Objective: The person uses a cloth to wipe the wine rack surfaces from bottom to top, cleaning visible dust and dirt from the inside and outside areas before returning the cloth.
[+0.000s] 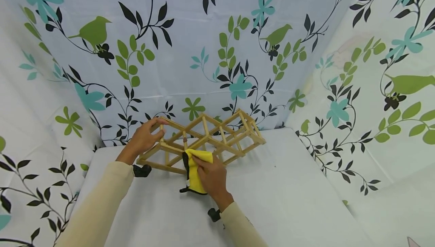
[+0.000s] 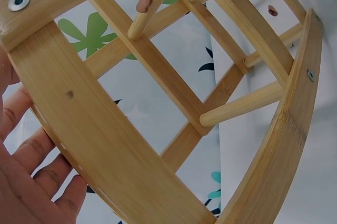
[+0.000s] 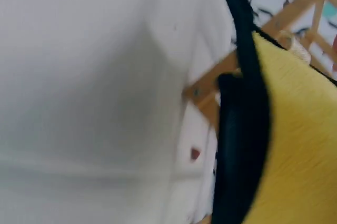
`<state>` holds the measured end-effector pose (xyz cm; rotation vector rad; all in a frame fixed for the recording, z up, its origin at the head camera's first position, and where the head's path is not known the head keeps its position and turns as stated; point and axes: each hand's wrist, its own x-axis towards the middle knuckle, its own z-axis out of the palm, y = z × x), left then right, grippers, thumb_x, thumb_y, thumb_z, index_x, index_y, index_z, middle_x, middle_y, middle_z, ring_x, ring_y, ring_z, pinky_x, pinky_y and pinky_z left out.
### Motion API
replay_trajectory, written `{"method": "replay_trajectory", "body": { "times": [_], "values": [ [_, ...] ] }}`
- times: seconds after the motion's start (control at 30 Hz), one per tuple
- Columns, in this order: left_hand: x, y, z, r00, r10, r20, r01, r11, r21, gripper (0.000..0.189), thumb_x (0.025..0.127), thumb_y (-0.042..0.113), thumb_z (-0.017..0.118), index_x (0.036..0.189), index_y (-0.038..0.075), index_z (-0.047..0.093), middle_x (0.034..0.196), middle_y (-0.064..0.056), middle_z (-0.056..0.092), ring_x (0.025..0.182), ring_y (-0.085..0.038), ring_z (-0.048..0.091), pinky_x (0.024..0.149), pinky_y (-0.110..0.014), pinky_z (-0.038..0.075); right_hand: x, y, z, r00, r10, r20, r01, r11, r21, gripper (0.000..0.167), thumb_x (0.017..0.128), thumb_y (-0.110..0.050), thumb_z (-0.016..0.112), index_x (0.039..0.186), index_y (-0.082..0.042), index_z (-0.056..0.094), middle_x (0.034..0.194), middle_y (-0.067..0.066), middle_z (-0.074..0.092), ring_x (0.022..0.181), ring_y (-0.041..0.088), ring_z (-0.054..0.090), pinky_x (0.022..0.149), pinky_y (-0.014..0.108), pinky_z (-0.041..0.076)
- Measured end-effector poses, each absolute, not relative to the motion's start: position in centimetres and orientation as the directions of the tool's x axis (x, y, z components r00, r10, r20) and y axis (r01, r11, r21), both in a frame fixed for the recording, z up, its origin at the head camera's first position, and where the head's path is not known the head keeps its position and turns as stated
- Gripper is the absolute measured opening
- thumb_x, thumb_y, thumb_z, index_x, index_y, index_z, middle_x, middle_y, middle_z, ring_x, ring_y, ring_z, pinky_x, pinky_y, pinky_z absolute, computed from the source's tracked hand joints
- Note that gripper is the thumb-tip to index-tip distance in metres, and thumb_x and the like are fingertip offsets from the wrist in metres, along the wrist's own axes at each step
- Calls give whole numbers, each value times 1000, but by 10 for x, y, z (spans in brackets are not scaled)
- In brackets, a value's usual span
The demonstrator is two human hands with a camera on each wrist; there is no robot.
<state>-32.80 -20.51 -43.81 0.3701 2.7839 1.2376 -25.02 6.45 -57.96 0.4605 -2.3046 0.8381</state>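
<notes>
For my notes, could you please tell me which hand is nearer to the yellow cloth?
Right: the right hand holds the yellow cloth; the left hand holds the wooden rack farther left.

The rack (image 1: pixel 207 138) is at the worktop (image 1: pixel 272 198)'s far edge, before the curtain (image 1: pixel 183 62); the left hand (image 1: pixel 146 140) is at its left end, the cloth (image 1: pixel 194 177) and right hand (image 1: pixel 215 177) on its near side.

one left hand (image 1: pixel 144 141), one right hand (image 1: pixel 214 178), one wooden rack (image 1: pixel 205 126)

the head frame also holds one yellow cloth (image 1: pixel 195 175) near its centre, one white table (image 1: pixel 285 190) in the lower half, two pale sleeves (image 1: pixel 102 201) and two black wrist pieces (image 1: pixel 142 170). printed green birds (image 1: pixel 93 31) number four: one upper left, three to the right. the left wrist frame shows two metal fasteners (image 2: pixel 19 1).
</notes>
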Motion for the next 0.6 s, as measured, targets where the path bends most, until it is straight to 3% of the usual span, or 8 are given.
{"method": "replay_trajectory", "body": {
  "times": [0.07,0.2,0.3,0.37,0.5,0.6],
  "values": [
    [-328,-204,-438,-968,250,27,187,644,742,36,112,31,56,146,18,56,172,-16,36,159,-48,29,121,-75,29,-254,77,-587,-758,-58,650,-447,772,-452,35,92,-10,77,121,-27,82,111,8,80,87,19,74,72,33,64],
    [-327,-203,-437,-968,250,23,185,649,738,37,112,32,56,146,18,56,172,-17,36,159,-50,28,121,-75,29,-251,110,-605,-878,56,475,-256,783,-567,30,93,-12,77,117,-27,84,115,7,80,88,22,76,70,37,63],
    [-327,-203,-435,-968,248,28,191,663,724,37,112,32,56,146,17,56,171,-19,38,157,-52,30,120,-76,30,-246,124,-609,-904,139,404,-161,767,-622,30,92,-10,78,115,-27,84,116,5,80,91,22,76,69,39,61],
    [-326,-204,-433,-969,247,30,193,669,718,37,112,32,56,146,17,56,170,-20,38,156,-53,30,119,-76,30,-244,124,-606,-884,139,446,-202,748,-632,31,91,-8,79,115,-26,85,117,5,80,94,22,76,73,40,63],
    [-326,-205,-433,-969,245,31,192,668,719,37,112,32,56,146,17,56,170,-20,38,157,-53,31,119,-76,31,-244,117,-602,-818,30,574,-403,683,-609,35,91,-4,78,120,-25,83,120,8,78,98,23,75,79,41,64],
    [-327,-203,-435,-969,246,32,191,653,733,36,112,30,56,145,16,56,171,-19,38,158,-51,30,120,-75,30,-246,116,-606,-831,-9,556,-407,691,-597,36,93,-6,76,123,-27,81,121,9,78,98,23,75,77,40,64]
  ]
}}
